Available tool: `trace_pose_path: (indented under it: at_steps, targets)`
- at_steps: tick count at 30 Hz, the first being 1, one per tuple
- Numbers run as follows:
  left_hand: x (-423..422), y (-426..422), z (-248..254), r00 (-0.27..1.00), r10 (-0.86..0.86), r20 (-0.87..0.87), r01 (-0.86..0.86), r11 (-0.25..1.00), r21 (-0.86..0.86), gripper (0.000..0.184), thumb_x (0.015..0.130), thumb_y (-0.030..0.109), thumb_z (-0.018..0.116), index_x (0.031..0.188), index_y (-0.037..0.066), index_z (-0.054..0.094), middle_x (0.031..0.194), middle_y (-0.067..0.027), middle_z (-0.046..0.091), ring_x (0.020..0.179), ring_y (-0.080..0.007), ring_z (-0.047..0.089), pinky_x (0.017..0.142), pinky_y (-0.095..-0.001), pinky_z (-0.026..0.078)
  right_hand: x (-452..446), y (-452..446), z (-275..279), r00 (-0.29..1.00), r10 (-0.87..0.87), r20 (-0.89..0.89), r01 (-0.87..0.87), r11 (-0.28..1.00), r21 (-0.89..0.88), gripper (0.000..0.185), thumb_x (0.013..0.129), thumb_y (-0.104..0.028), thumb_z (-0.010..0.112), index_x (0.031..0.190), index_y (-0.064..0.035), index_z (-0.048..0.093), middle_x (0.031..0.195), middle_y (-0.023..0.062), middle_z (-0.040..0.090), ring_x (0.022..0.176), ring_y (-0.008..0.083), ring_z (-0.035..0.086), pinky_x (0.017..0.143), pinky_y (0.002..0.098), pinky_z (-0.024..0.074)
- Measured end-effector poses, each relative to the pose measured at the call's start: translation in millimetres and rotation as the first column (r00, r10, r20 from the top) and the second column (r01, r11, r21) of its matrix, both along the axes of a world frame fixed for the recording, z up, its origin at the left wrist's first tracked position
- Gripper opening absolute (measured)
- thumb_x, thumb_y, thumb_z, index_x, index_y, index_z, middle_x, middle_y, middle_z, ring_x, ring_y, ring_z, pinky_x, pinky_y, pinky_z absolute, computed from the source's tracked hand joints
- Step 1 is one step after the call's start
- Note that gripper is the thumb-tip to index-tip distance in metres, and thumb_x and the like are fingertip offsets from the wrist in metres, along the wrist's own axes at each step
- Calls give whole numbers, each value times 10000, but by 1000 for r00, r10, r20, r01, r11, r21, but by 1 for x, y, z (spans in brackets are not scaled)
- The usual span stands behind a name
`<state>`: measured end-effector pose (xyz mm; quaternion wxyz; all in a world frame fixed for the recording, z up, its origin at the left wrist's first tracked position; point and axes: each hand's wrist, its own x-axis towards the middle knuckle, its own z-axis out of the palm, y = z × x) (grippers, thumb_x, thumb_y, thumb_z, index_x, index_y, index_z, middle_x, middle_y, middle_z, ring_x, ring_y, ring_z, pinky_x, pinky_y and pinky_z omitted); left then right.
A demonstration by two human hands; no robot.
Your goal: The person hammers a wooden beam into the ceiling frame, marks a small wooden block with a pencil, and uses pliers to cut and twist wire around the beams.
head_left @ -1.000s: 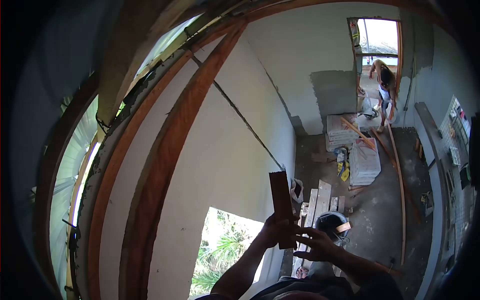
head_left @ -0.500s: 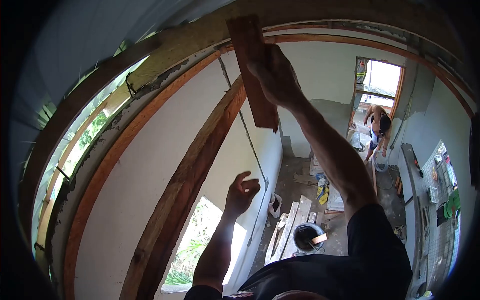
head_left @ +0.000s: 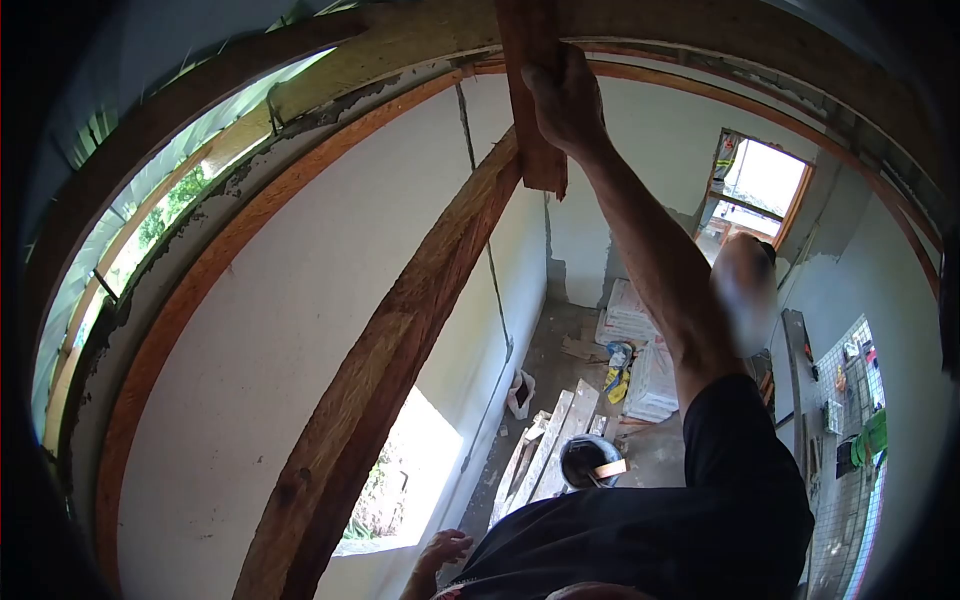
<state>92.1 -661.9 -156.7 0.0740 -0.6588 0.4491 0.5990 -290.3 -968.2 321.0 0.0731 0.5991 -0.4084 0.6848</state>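
Observation:
High at the top centre, my right hand (head_left: 568,105) is wrapped round the edge of a short reddish-brown wooden board (head_left: 530,95). The board stands nearly upright, its ragged lower end beside the upper end of a long sloping timber beam (head_left: 385,350); I cannot tell whether the two touch. Above, the board overlaps the wide horizontal beam (head_left: 430,45) under the roof, and its top runs out of view. Low beside my body is my left hand (head_left: 445,548), holding nothing, fingers loosely bent and apart.
Below stand a wooden bench (head_left: 545,450) of planks and a black bucket (head_left: 585,460) with a piece of wood in it. Stacked white packs (head_left: 652,385) lie on the floor. A blurred person (head_left: 745,285) is near the doorway. Wire mesh (head_left: 850,400) covers an opening at right.
My right hand has moved up and slightly right with the board. My left hand has dropped from beside the sloping beam to near my waist. The view has shifted a little.

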Motion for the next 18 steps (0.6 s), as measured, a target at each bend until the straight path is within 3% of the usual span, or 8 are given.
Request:
trace_pose_path:
  at_steps: [2, 3, 8, 11, 14, 17, 18]
  targets:
    - [17, 3, -44, 987, 94, -128, -100, 994, -40, 576, 829, 390, 656, 1234, 5, 515, 990, -144, 666, 853, -232, 653, 707, -346, 531, -1, -5, -2, 1000, 25, -3, -25, 999, -45, 458, 827, -294, 565, 1155, 22, 517, 995, 161, 627, 931, 244, 600, 838, 370, 447]
    - [5, -6, -25, 981, 140, -138, -145, 989, -29, 547, 839, 339, 652, 1216, -32, 515, 1000, -146, 658, 846, -225, 656, 705, -333, 535, -1, -6, -3, 1000, 22, -5, -23, 999, -36, 452, 827, -291, 565, 1149, 23, 520, 988, 157, 628, 923, 239, 599, 833, 367, 448]
    - [-29, -46, 34, 982, 133, -136, -161, 964, -212, 503, 814, 275, 630, 1200, -32, 532, 935, -130, 674, 805, -197, 677, 683, -309, 537, -5, -10, 0, 1000, 1, 16, 0, 998, -67, 419, 826, -270, 575, 1125, 22, 532, 951, 139, 638, 884, 220, 608, 802, 350, 460]
    - [-42, -55, 58, 994, 49, -95, -75, 953, -295, 494, 806, 287, 627, 1180, -27, 552, 921, -144, 679, 777, -197, 681, 671, -306, 539, -5, -10, 0, 999, -36, 21, 38, 997, -73, 404, 821, -271, 590, 1101, 19, 556, 939, 138, 653, 875, 205, 619, 792, 343, 468]
    - [-40, -55, 31, 997, 10, -80, -31, 962, -271, 458, 816, 295, 631, 1148, -17, 579, 911, -149, 684, 773, -189, 681, 699, -316, 537, -4, -8, 1, 998, -56, 37, 59, 995, -78, 387, 807, -276, 616, 1061, 16, 592, 918, 136, 671, 857, 187, 634, 778, 332, 479]
    - [-33, -64, -16, 890, -450, 69, 406, 714, -570, 394, 831, 288, 635, 1097, -2, 615, 922, -155, 686, 808, -212, 681, 739, -329, 528, -3, -9, -1, 998, -38, 60, 42, 996, -79, 374, 791, -275, 641, 1029, 12, 617, 897, 131, 683, 836, 177, 646, 760, 321, 489]
    - [-61, -63, 61, 932, -359, 56, 308, 697, -648, 333, 841, 279, 634, 1035, 9, 648, 939, -151, 684, 860, -239, 677, 787, -337, 517, -5, -10, 0, 997, -34, 71, 40, 996, -85, 370, 785, -274, 649, 1021, 11, 623, 891, 129, 686, 829, 175, 649, 753, 318, 493]
